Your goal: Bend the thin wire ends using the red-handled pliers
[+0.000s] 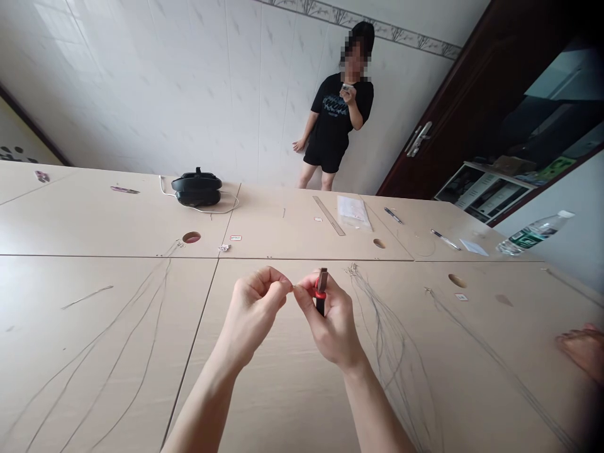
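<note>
My left hand (255, 308) is closed in a pinch, its thumb and forefinger meeting the fingertips of my right hand (336, 324) above the table. Between the fingertips is something tiny that I cannot make out. Held upright in my right hand is a pair of pliers (321, 292) with red and black handles, jaws pointing up, while that hand's thumb and forefinger also pinch. Right of it, a bundle of thin grey wires (377, 321) lies along the table, its ends gathered near the panel seam.
Several thin wires (141, 314) spread at left. Behind lie a black headset (197, 187), a ruler (329, 216), a plastic bag (353, 212) and pens (445, 239). A water bottle (533, 234) lies at right, near another person's hand (582, 349). A person (337, 119) stands by the wall.
</note>
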The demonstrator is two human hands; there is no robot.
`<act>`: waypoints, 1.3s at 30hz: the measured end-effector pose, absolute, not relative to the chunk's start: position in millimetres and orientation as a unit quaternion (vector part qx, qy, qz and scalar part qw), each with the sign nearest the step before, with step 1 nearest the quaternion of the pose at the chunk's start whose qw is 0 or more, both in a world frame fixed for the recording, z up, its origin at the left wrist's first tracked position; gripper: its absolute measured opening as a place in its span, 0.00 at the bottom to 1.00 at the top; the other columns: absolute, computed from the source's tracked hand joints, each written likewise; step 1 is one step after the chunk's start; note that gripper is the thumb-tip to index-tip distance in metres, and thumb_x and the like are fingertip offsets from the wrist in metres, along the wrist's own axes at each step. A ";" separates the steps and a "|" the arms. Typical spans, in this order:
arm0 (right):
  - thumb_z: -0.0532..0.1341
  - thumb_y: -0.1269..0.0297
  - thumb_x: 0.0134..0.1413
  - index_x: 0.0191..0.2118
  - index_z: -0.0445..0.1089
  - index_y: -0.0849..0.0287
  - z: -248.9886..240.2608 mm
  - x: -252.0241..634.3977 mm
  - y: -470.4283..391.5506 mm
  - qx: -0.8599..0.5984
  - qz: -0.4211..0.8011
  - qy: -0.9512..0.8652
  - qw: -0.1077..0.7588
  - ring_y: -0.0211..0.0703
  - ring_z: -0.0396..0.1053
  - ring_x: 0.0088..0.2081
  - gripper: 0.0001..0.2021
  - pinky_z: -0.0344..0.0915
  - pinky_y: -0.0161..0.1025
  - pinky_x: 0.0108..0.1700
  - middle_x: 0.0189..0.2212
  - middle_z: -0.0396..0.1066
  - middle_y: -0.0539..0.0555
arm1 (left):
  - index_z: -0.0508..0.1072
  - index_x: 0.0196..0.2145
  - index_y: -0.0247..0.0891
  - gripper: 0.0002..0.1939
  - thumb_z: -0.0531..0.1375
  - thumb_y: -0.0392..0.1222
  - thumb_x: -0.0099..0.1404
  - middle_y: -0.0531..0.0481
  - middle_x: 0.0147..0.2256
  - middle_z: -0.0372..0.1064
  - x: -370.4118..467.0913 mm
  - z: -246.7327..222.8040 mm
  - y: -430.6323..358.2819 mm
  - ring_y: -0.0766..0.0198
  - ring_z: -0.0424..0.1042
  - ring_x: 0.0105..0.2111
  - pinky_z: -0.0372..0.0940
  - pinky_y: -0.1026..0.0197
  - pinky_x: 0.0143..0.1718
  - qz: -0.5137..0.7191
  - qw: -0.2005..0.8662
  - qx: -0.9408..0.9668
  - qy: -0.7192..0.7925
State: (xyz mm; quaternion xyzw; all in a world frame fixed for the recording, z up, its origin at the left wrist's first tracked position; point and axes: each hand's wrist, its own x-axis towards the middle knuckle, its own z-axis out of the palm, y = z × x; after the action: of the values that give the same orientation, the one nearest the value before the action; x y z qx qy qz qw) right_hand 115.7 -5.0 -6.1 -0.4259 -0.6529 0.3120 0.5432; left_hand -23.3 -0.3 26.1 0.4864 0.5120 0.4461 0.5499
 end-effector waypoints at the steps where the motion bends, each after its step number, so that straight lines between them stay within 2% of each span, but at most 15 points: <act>1: 0.58 0.62 0.64 0.32 0.63 0.55 -6.1 115.9 -5.0 -0.426 0.313 -0.652 0.543 0.37 0.56 0.27 0.09 0.57 0.37 0.32 0.26 0.59 0.47 | 0.65 0.23 0.38 0.07 0.56 0.39 0.58 0.59 0.19 0.48 -23.3 26.5 -0.3 0.71 0.43 0.20 0.41 0.66 0.21 0.446 0.550 0.487 0.512; 15: 0.58 0.62 0.64 0.31 0.63 0.56 -2.4 114.8 -5.5 -0.420 0.331 -0.640 0.552 0.36 0.57 0.26 0.09 0.58 0.36 0.31 0.24 0.60 0.46 | 0.64 0.24 0.38 0.08 0.55 0.38 0.61 0.59 0.19 0.49 -22.6 22.0 -0.5 0.71 0.44 0.21 0.43 0.67 0.21 0.455 0.545 0.499 0.497; 20: 0.59 0.59 0.63 0.32 0.65 0.56 -5.2 114.0 -4.5 -0.433 0.353 -0.627 0.543 0.36 0.59 0.26 0.09 0.59 0.36 0.31 0.24 0.62 0.46 | 0.64 0.24 0.38 0.08 0.56 0.39 0.60 0.60 0.18 0.50 -22.9 24.5 0.5 0.71 0.44 0.20 0.42 0.67 0.21 0.457 0.541 0.493 0.506; 24: 0.60 0.58 0.60 0.39 0.67 0.56 -11.3 113.7 -1.9 -0.462 0.392 -0.595 0.528 0.37 0.61 0.28 0.08 0.61 0.37 0.33 0.27 0.61 0.47 | 0.64 0.23 0.38 0.08 0.57 0.40 0.59 0.60 0.18 0.51 -25.4 21.1 5.5 0.72 0.45 0.19 0.42 0.67 0.20 0.478 0.522 0.464 0.533; 29: 0.61 0.64 0.50 0.40 0.64 0.56 -19.6 111.7 3.8 -0.577 0.406 -0.546 0.452 0.38 0.58 0.25 0.11 0.61 0.38 0.30 0.24 0.56 0.44 | 0.65 0.23 0.39 0.07 0.58 0.40 0.58 0.58 0.19 0.54 -32.9 11.5 13.6 0.70 0.52 0.21 0.44 0.67 0.21 0.529 0.501 0.421 0.540; 32: 0.63 0.67 0.45 0.42 0.64 0.57 -22.9 107.4 4.0 -0.586 0.354 -0.577 0.444 0.44 0.64 0.35 0.16 0.65 0.42 0.41 0.32 0.63 0.49 | 0.64 0.23 0.39 0.08 0.59 0.40 0.58 0.59 0.18 0.52 -36.4 9.5 16.4 0.70 0.53 0.21 0.43 0.66 0.21 0.545 0.502 0.400 0.539; 33: 0.63 0.67 0.45 0.42 0.64 0.56 -23.2 105.9 3.2 -0.578 0.326 -0.591 0.459 0.45 0.64 0.39 0.15 0.64 0.43 0.44 0.35 0.64 0.51 | 0.64 0.23 0.39 0.09 0.59 0.40 0.58 0.59 0.18 0.51 -37.1 9.7 16.7 0.70 0.53 0.20 0.43 0.66 0.21 0.546 0.504 0.395 0.539; 35: 0.61 0.67 0.49 0.41 0.64 0.56 -22.0 103.5 0.8 -0.557 0.286 -0.602 0.495 0.44 0.64 0.39 0.12 0.63 0.43 0.45 0.36 0.64 0.52 | 0.64 0.23 0.38 0.09 0.59 0.40 0.58 0.59 0.18 0.52 -37.5 10.8 16.4 0.71 0.52 0.21 0.43 0.66 0.21 0.540 0.508 0.399 0.539; 37: 0.60 0.65 0.55 0.38 0.65 0.56 -18.9 103.1 -2.0 -0.536 0.281 -0.597 0.526 0.42 0.63 0.34 0.05 0.63 0.40 0.39 0.31 0.64 0.50 | 0.64 0.23 0.38 0.09 0.58 0.39 0.58 0.58 0.19 0.53 -36.6 12.9 14.9 0.71 0.52 0.21 0.43 0.66 0.21 0.518 0.514 0.416 0.542; 39: 0.59 0.62 0.58 0.33 0.64 0.56 -15.0 104.5 -4.1 -0.515 0.298 -0.592 0.544 0.39 0.61 0.30 0.05 0.60 0.38 0.35 0.27 0.62 0.48 | 0.63 0.23 0.38 0.08 0.57 0.39 0.58 0.58 0.19 0.54 -34.8 15.6 12.7 0.71 0.49 0.20 0.42 0.66 0.21 0.483 0.524 0.438 0.548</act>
State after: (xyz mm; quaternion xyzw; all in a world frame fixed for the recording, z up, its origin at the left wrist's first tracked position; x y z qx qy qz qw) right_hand 104.5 -4.1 -15.0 -0.5149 -0.5923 0.2976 0.5435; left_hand -34.8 12.7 15.6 0.4376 0.5482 0.4832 0.5239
